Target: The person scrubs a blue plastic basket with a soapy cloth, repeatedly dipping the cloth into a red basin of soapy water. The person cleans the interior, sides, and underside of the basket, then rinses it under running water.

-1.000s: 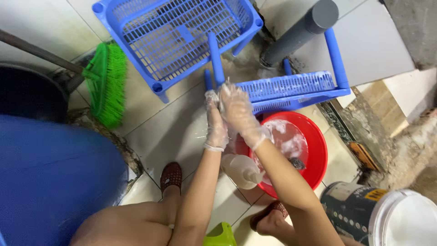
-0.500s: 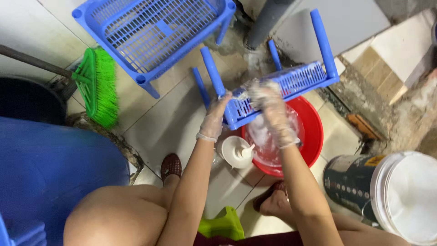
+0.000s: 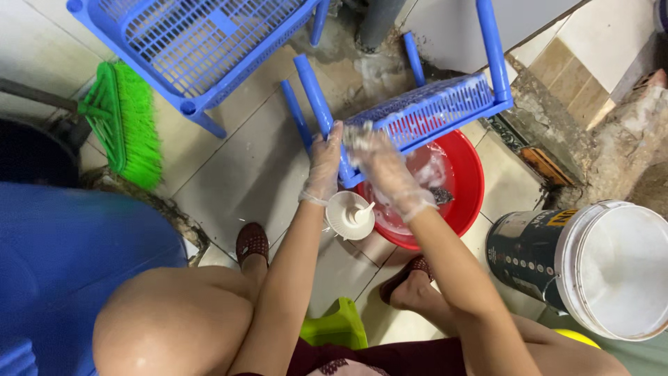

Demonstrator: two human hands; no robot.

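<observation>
Both my hands wear thin clear gloves. My left hand (image 3: 324,163) grips a leg of a blue plastic rack shelf (image 3: 431,104) that tilts over a red basin (image 3: 467,188). My right hand (image 3: 386,167), foamy and a little blurred, presses on the shelf's near corner; whether it holds a scrubber I cannot tell. The basin holds soapy water and a dark scrub pad (image 3: 440,196). A white bottle with a cap (image 3: 350,215) stands on the floor just below my left wrist.
A second blue rack shelf (image 3: 202,42) lies at the top left, a green broom (image 3: 129,125) beside it. A large blue container (image 3: 69,271) fills the left. A dark bucket with white contents (image 3: 598,268) stands at right. A green stool (image 3: 334,327) is under me.
The view has shifted and the shelf now sits higher over the basin. My left hand moved from the upright leg to the leg by the shelf's corner; my right hand stays on the corner.
</observation>
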